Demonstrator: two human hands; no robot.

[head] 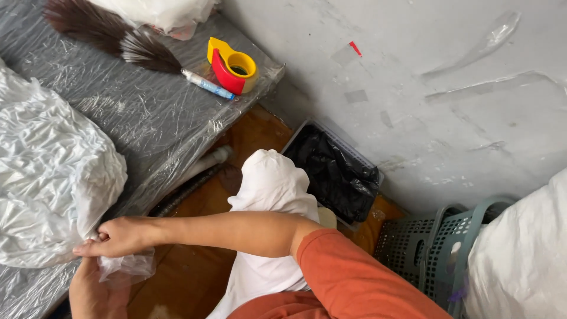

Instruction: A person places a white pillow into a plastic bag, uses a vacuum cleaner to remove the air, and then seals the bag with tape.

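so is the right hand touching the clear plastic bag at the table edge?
Touching. The head view shows the right hand with fingertips pinching the clear plastic bag where its edge bunches, no gap visible.

Your right arm wears an orange sleeve (360, 277), pushed up past the elbow so the forearm is bare. More of the same orange cloth shows at six o'clock, at the bottom edge. Your right hand (121, 236) and left hand (94, 292) are bare: no gloves, rings or watch in view.
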